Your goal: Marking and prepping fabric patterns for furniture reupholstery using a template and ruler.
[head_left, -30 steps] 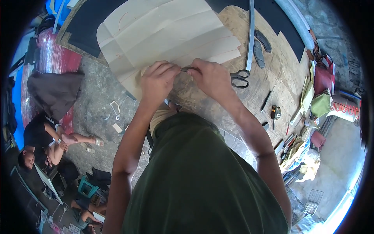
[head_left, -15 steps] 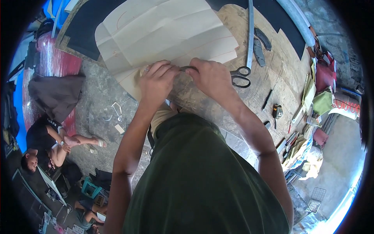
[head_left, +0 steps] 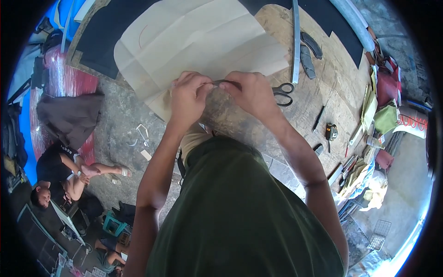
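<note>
Between my two hands a thin dark curved strip (head_left: pixel 224 82) is held just above the wooden table; its exact kind is unclear. My left hand (head_left: pixel 188 94) pinches its left end between thumb and fingers, beside the lower edge of a large cream paper sheet (head_left: pixel 198 39). Its right end is gripped by my right hand (head_left: pixel 251 90), thumb pressed against the bent fingers. Black-handled scissors (head_left: pixel 283 94) lie right beside my right hand, which hides their blades.
On the wooden table (head_left: pixel 277 27) lie a metal ruler (head_left: pixel 296 44), two dark curved pieces (head_left: pixel 307 61), a black pen-like tool (head_left: pixel 318 118) and a tape measure (head_left: pixel 331 131). Dark sheet material (head_left: pixel 99 39) lies at the far left. A person (head_left: pixel 60 166) sits at the left.
The paper's right edge reaches slightly farther right, and the red lines there no longer show. Both hands keep hold of the strip, with the left hand slightly farther right.
</note>
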Demonstrator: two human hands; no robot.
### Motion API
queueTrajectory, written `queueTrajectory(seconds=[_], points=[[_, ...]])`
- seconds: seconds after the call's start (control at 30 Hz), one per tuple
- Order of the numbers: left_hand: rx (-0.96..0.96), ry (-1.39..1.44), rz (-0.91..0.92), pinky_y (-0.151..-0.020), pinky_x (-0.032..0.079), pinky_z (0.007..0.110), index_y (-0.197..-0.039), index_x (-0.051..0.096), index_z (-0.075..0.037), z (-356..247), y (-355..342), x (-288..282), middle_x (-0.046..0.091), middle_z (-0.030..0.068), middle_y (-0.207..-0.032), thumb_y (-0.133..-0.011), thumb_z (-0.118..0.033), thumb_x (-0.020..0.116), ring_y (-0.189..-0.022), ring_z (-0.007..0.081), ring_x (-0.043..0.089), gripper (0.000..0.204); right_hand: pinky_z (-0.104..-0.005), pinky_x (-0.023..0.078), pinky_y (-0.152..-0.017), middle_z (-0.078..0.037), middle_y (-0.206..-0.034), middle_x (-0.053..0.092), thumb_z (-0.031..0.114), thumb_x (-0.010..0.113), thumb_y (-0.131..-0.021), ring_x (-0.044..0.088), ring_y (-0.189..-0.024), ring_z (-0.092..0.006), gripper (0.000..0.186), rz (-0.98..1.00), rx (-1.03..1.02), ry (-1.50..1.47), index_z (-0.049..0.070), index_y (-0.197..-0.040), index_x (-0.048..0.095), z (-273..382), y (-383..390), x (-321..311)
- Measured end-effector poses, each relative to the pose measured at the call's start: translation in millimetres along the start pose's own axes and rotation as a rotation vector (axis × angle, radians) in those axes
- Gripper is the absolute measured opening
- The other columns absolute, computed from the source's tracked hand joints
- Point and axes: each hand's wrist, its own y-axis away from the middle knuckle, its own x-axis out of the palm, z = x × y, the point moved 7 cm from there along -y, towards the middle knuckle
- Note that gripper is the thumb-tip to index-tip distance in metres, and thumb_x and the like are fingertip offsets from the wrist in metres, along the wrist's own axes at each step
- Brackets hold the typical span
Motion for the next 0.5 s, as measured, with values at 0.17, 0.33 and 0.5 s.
queueTrajectory(seconds=[0.17,0.33,0.5], points=[[-0.200,0.194,0.115,-0.072,0.050,0.034,-0.100,0.075,-0.002,6.1,-4.6,12.2,0.071,0.0073,-0.093,-0.088,0.002,0.073,-0.079,0.0237,0.063,0.013,-0.0431,0.050,-0.061,-0.014,-0.077,0.074,0.022,0.074,-0.092,0.066,-0.066,-0.0391,0.017,0.035,0.119,-0.210,0.006,-0.095,0.078,-12.5,1.3,-4.4],[-0.249,0.189,0.226,-0.072,0.050,0.034,-0.104,0.074,-0.001,4.6,-8.8,20.1,0.071,0.0095,-0.095,-0.091,0.000,0.072,-0.078,0.0225,0.063,0.013,-0.0407,0.050,-0.060,-0.013,-0.073,0.072,0.018,0.076,-0.090,0.062,-0.061,-0.0347,0.014,0.017,0.129,-0.207,0.005,-0.096,0.077,-13.8,9.5,-4.8],[-0.360,0.175,0.308,-0.078,0.052,0.036,-0.105,0.075,-0.001,6.4,-2.2,27.1,0.070,0.0103,-0.101,-0.088,-0.004,0.077,-0.086,0.0250,0.064,0.018,-0.0387,0.049,-0.060,-0.012,-0.070,0.069,0.016,0.075,-0.091,0.058,-0.058,-0.0308,0.013,-0.143,0.087,-0.036,0.004,-0.097,0.077,-17.8,23.3,4.8]])
